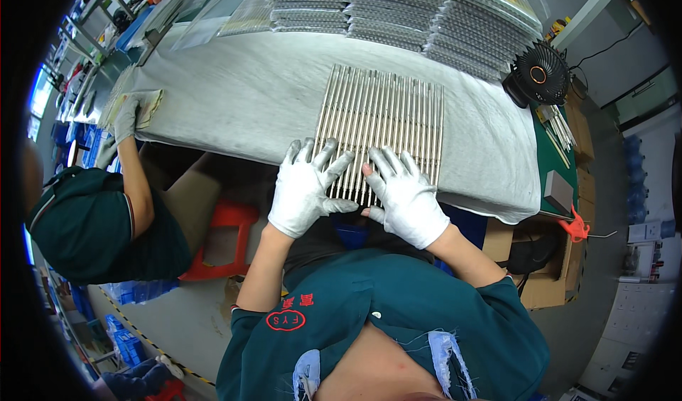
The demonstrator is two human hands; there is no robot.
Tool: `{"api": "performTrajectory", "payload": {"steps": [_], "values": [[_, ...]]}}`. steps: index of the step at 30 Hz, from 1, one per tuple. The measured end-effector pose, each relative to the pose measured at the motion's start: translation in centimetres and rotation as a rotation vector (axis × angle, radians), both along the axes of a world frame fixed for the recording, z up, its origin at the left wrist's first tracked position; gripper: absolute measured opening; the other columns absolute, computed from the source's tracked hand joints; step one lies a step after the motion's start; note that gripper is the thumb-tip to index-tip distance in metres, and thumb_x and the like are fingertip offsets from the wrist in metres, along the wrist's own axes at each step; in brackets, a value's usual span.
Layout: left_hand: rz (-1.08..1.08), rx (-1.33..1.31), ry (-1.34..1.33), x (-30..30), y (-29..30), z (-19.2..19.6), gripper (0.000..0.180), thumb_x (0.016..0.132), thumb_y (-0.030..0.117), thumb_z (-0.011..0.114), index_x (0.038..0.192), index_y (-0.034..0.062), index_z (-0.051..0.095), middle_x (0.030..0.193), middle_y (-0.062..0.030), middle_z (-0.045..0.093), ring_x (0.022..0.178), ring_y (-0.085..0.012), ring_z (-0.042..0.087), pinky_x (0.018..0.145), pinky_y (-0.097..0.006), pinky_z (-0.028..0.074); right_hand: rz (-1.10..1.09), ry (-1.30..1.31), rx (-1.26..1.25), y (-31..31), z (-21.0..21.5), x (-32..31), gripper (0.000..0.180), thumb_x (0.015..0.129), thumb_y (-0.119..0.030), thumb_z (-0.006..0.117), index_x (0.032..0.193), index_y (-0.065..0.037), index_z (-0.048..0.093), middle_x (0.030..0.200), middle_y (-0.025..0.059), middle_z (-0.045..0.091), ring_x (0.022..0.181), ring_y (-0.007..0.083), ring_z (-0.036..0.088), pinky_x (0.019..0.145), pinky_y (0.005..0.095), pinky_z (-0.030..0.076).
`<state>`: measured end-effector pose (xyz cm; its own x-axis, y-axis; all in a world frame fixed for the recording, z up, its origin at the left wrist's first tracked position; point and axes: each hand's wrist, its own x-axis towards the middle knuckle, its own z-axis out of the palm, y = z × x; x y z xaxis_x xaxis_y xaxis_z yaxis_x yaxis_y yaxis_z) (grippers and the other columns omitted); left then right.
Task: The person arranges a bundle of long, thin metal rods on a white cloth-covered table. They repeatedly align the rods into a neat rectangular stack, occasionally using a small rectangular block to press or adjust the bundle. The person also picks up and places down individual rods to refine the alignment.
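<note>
A row of slender, shiny metal rods (383, 110) lies side by side on the white cloth in front of me. Their near ends reach the table's edge. Both my hands wear whitish gloves, and some fingertips of the right one are bare. My left hand (300, 193) rests spread at the near left corner of the row, its fingers over the rods' lower ends. Close beside it, my right hand (406, 206) lies with fingers stretched across the near right part of the rods. Neither hand is wrapped around a rod. The gloves hide part of the near ends.
Stacks of clear ridged plastic trays (398, 10) line the table's far side. A black fan (538, 74) stands at the right, near loose rods (558, 127), a grey block (559, 190) and a red clamp (575, 225). At left a co-worker's gloved hand (126, 117) touches papers; a red stool (227, 241) stands nearby.
</note>
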<state>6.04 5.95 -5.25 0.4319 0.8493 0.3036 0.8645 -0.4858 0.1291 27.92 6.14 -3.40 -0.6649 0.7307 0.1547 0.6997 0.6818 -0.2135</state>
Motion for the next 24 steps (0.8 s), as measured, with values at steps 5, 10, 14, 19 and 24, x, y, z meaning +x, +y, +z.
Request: {"api": "performTrajectory", "payload": {"steps": [5,10,14,19,24], "values": [[0.008,-0.001,-0.011,0.1,0.0,0.0,0.082,0.068,0.068,0.059,0.135,0.0208,0.05,0.133,-0.0158,0.051,0.117,-0.0445,0.05,0.105,-0.055,0.032,0.01,0.011,0.002,0.1,0.3,0.0,0.073,0.073,-0.045,0.073,0.128,-0.003,0.05,0.136,0.0191,0.045,0.131,0.0355,0.038,0.11,0.0503,0.027],[0.008,-0.006,-0.017,0.1,-0.1,0.1,0.083,0.067,0.068,0.061,0.134,0.0201,0.05,0.133,-0.0155,0.052,0.118,-0.0438,0.049,0.106,-0.054,0.032,0.009,0.013,-0.008,0.1,0.4,0.1,0.073,0.073,-0.046,0.073,0.127,-0.003,0.052,0.136,0.0188,0.046,0.131,0.0344,0.038,0.11,0.0498,0.027],[0.005,0.003,-0.018,0.0,-0.1,-0.1,0.083,0.066,0.068,0.062,0.134,0.0198,0.05,0.132,-0.0155,0.052,0.118,-0.0435,0.049,0.106,-0.054,0.031,0.011,0.01,-0.034,0.0,0.8,0.0,0.074,0.072,-0.045,0.074,0.128,-0.002,0.052,0.137,0.0203,0.045,0.131,0.0355,0.038,0.11,0.0501,0.028],[0.005,0.005,-0.015,0.1,-0.1,0.1,0.083,0.066,0.067,0.063,0.134,0.0197,0.05,0.132,-0.0158,0.052,0.117,-0.0438,0.049,0.106,-0.054,0.031,0.024,-0.009,-0.079,0.1,1.8,0.1,0.076,0.072,-0.046,0.073,0.129,0.0,0.05,0.14,0.0216,0.041,0.132,0.0368,0.037,0.11,0.0501,0.028],[-0.005,0.024,-0.026,0.0,0.0,0.1,0.083,0.066,0.067,0.063,0.133,0.0196,0.049,0.131,-0.016,0.052,0.116,-0.0437,0.05,0.105,-0.055,0.031,-0.095,0.086,0.022,0.4,3.5,3.6,0.083,0.071,-0.045,0.073,0.133,0.0,0.044,0.142,0.0243,0.036,0.134,0.0387,0.033,0.112,0.0496,0.024]]}}
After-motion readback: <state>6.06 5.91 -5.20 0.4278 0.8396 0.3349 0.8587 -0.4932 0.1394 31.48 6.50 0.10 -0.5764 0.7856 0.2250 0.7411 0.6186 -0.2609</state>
